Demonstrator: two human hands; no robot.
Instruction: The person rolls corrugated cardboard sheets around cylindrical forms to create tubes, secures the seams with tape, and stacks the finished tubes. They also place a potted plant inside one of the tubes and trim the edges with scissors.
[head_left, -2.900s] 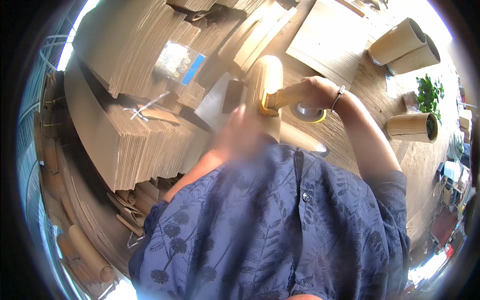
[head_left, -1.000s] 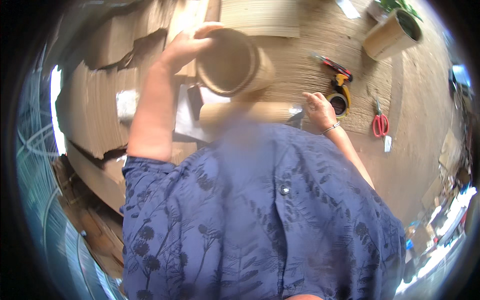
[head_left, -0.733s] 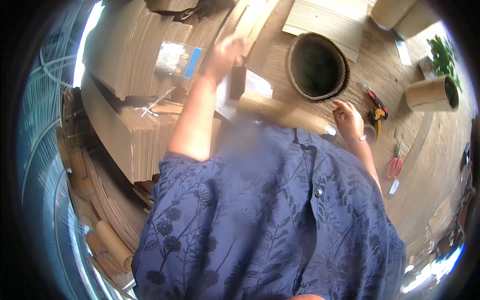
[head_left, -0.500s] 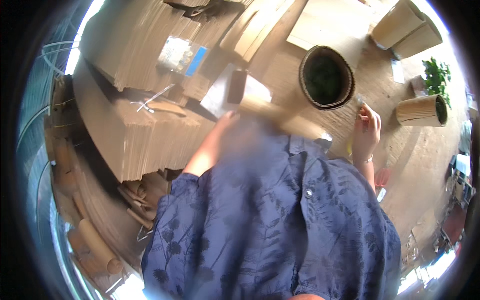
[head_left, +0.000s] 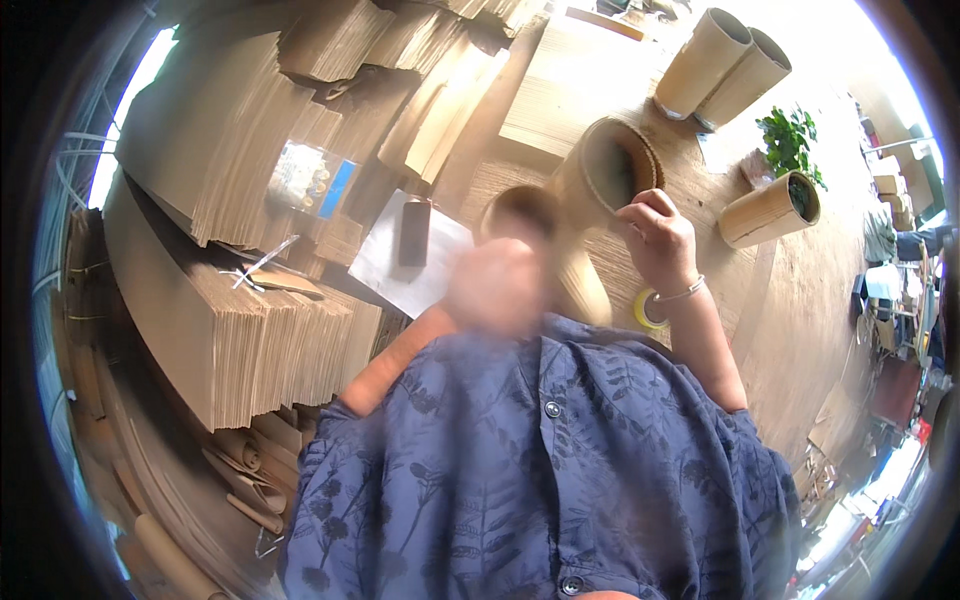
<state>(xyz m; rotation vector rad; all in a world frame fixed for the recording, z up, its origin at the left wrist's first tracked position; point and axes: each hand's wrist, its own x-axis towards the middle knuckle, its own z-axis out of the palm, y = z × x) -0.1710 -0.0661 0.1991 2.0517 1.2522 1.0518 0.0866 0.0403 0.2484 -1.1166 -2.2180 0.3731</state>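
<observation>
A wide brown cardboard tube leans on the table in front of me, its open end facing right and its inside dark. My right hand is closed at the rim of that tube, fingers curled over the edge. My left hand is smeared by blur, so its fingers do not show clearly. Just beyond it a narrower cardboard tube shows a round opening, also blurred. Whether the left hand grips it cannot be made out. Another length of tan cardboard lies between my hands, close to my shirt.
Tall stacks of flat cardboard fill the left side. A white sheet carries a dark brown rectangular object. A yellow tape roll lies by my right wrist. More tubes and a green plant stand at far right.
My right hand has moved left onto the wide tube's rim, and that tube has gone from upright to tilted. My left hand has come in toward the middle. The view has shifted.
</observation>
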